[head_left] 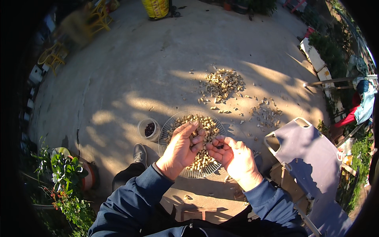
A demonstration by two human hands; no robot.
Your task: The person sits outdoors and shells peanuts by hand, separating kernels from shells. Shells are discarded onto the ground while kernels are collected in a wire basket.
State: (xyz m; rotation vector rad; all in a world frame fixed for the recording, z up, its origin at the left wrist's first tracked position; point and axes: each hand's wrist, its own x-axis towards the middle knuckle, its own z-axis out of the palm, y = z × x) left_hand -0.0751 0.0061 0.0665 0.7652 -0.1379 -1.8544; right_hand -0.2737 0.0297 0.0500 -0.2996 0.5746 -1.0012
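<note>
My left hand point(180, 146) is above a clear ribbed plastic tray point(189, 174) of unshelled peanuts point(199, 164). Its thumb and curled fingers close around what look like peanuts in their shells, partly hidden by the fingers. To its right, my right hand point(237, 157) is turned palm up near the tray's edge. Small dark kernels point(219, 146) sit at its bent fingers, close to the thumb. The hands are near each other but apart. Left of the tray, a clear round plastic tub point(140, 129) holds dark red peanut kernels point(149, 129).
Beyond the tray lies a heap of peanut shells point(223, 84), with more scattered shells point(266, 114) to its right. A grey folding lounger point(308, 148) stands at right. Potted plants point(63, 169) are at left. A yellow sack point(155, 9) stands at the far side of the concrete floor point(124, 65).
</note>
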